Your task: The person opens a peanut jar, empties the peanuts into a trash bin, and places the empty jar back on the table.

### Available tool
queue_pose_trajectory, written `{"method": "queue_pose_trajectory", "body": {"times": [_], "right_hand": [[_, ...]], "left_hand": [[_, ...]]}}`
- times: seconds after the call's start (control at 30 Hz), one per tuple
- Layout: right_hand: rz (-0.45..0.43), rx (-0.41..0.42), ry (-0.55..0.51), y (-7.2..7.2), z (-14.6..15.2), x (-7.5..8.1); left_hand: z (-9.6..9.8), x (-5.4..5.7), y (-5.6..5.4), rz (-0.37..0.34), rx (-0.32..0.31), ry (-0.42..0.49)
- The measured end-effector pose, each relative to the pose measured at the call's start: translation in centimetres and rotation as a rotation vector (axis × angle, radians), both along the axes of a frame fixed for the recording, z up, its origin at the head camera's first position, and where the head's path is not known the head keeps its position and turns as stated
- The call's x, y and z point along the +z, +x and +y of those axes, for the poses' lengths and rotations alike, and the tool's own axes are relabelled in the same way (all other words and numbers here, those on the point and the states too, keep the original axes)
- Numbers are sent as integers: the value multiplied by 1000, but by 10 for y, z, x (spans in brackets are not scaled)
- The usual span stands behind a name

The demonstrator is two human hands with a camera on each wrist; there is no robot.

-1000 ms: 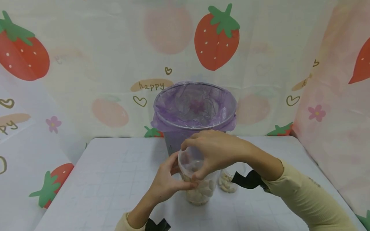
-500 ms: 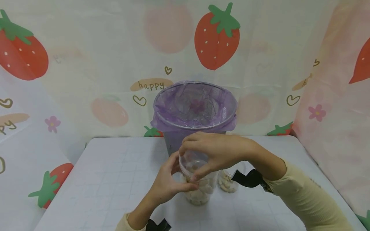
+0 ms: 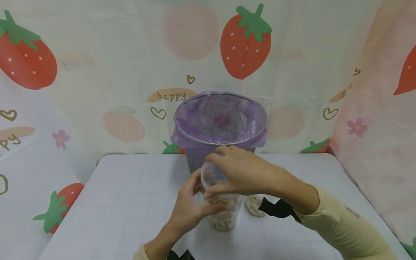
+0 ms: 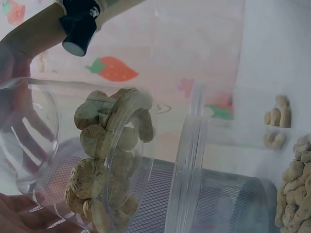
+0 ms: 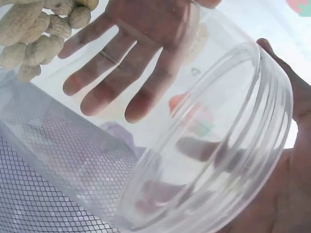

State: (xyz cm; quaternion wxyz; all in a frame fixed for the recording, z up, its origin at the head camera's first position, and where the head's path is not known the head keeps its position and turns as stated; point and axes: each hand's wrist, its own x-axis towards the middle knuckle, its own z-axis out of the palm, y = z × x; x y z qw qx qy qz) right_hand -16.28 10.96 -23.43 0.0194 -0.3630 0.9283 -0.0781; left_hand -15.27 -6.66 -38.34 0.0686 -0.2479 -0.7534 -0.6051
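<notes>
Two clear jars of peanuts in their shells stand one over the other in the head view. My left hand (image 3: 188,207) grips the upper jar (image 4: 65,107) round its side, with fingers (image 5: 107,73) showing through the plastic in the right wrist view. Over its mouth, my right hand (image 3: 240,173) holds the clear ridged lid (image 3: 212,177), thumb and fingers at the edge. Peanuts (image 4: 87,174) lie in the upper jar's base. Close beneath it is the lower jar (image 3: 224,221), with its ridged rim (image 4: 182,170) facing the upper jar's base. The right palm hides part of the lid.
Right of the stack, a third clear jar with peanuts (image 3: 255,206) stands on the white table (image 3: 130,206), partly behind the right wrist. A mesh bin (image 3: 193,157) lined with a purple bag (image 3: 185,126) stands behind the jars. Strawberry-printed sheets (image 3: 130,72) surround the table.
My right hand has turned about the lid, its thumb shifting left along the near edge. The left hand and the jars keep nearly the same place.
</notes>
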Motion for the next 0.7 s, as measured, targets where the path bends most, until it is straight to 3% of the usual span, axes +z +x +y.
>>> {"method": "queue_pose_trajectory", "body": {"times": [0.2,0.43,0.57,0.7], "right_hand": [[18,-57,59,-1,-1,0],[6,-20,45,-4,0,1],[-63,87,13,-10,5,5],[-144,297,-1,-19,15,9]], "left_hand": [[2,2,1,2,28,-10],[2,3,2,3,35,-18],[1,2,2,6,20,-6],[-1,0,1,5,-22,0]]}}
